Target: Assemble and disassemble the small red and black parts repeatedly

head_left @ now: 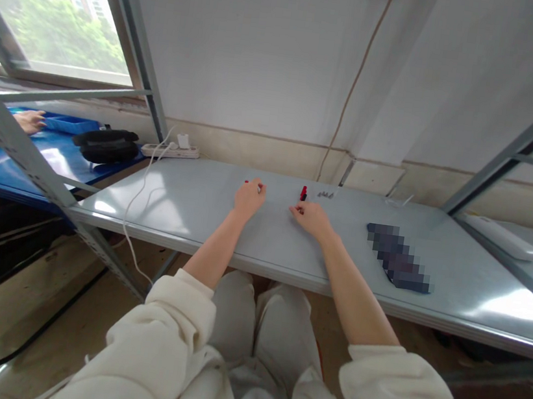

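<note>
On the grey desk [281, 237], before a pale wall [266, 55], two bare hands work a little apart. The left hand [249, 200] has its fingers curled inward; a red bit [246, 182] shows just past its knuckles, and whether its grip is pinching anything I cannot tell, since the fingers hide most of it. The right hand [312, 218] lies to the other side, palm down, thumb and forefinger brought together; its grip seems to pinch a small dark piece [300, 211], too small to make out further.

Just beyond the right hand, a red-and-black piece [303, 193] sits on the desk. Beside it, farther right, small grey pieces [326, 195] lie in a short row. Well to the right, nearer the front edge, is a dark, elongated item [399, 259], blurred into blocks.

At the far left end of the desk, a white power strip [172, 151] rests near the wall with a plug [183, 141] in it; a white cable [128, 214] droops over the front edge. Past the metal frame [32, 149], on a blue surface [56, 155], are a black case [109, 146] and blue trays [73, 124], with another person's hand [30, 121] beside the trays.
</note>
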Available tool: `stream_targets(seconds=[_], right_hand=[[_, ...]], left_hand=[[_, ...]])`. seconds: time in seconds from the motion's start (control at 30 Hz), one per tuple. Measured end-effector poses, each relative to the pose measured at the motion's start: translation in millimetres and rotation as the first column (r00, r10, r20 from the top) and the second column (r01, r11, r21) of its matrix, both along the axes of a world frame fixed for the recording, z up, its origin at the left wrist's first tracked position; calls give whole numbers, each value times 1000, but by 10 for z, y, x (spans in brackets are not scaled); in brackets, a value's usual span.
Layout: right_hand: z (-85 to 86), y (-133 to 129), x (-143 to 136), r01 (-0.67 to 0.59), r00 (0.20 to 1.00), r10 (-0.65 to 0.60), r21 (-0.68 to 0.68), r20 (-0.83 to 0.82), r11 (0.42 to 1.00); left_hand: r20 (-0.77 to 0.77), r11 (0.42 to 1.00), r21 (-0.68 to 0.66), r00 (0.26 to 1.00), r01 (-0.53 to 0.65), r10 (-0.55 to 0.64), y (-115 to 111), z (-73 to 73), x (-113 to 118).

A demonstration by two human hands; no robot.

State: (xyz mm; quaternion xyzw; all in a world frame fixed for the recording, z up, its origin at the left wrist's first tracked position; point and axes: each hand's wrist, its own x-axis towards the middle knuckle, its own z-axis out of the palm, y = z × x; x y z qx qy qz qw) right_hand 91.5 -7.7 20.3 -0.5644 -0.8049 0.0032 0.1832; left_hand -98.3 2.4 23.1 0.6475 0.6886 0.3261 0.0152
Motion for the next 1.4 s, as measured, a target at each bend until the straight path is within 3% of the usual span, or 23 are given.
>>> stream_targets(seconds=[0.2, 0.4, 0.5, 0.63, 0.77, 0.93, 1.03, 1.1, 1.27, 1.4], right_hand=[[1, 3, -4, -9, 1000, 9, -3, 15, 1000], [9, -7, -12, -4, 1000, 4, -14, 7, 1000], [6, -12, -11, -5, 1000, 5, -12, -6, 1000], [4, -11, -10, -9, 1000, 9, -12, -5, 1000], [12, -13, -22, 4, 1000, -4, -6, -23, 1000], [17, -3, -34, 26, 984, -19, 40, -178, 999], [27, -5, -35, 10, 972, -1, 36, -235, 999], [33, -10, -35, -1, 970, 12, 43, -244, 999], [25, -2, -29, -20, 960, 49, 107, -275, 994], [23, 8, -23, -44, 944, 96, 167, -316, 985]], left_hand=[[89, 999, -20, 995, -44, 46, -13, 55, -108], [-97, 958, -286, 994, 26, -55, -54, -5, -89], [-184, 942, -334, 978, 34, -101, -59, -35, -79], [-225, 951, -285, 956, 120, -188, -49, -68, -48], [-84, 930, -173, 936, 325, -342, -29, -102, 39], [246, 831, -40, 812, 555, -530, -35, -98, 139], [326, 763, -9, 723, 646, -609, -54, -65, 164], [342, 748, 26, 697, 664, -630, -62, -47, 174], [353, 779, 79, 714, 622, -605, -66, -24, 196], [435, 782, 125, 674, 611, -597, -59, -5, 190]])
